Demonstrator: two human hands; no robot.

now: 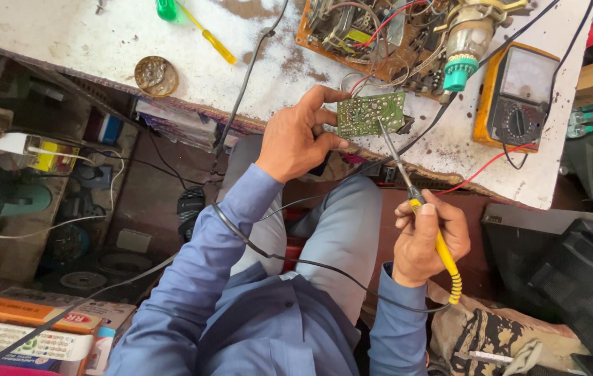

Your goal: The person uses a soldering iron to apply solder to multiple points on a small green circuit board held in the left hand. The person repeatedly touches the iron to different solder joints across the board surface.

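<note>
My left hand (298, 136) grips a small green circuit board (370, 113) by its left edge, holding it at the front edge of the white workbench (101, 35). My right hand (427, 237) is closed around the yellow handle of a soldering iron (422, 202). The iron's thin metal tip rests on the solder side of the green board. Its black cord runs down across my lap and blue sleeves.
A larger orange circuit board (373, 35) with wires and a tube neck lies behind the green one. An orange analog multimeter (516, 94) sits at the right, a yellow screwdriver (209, 35) and round tin (156, 75) at the left. Boxes (32, 327) lie on the floor.
</note>
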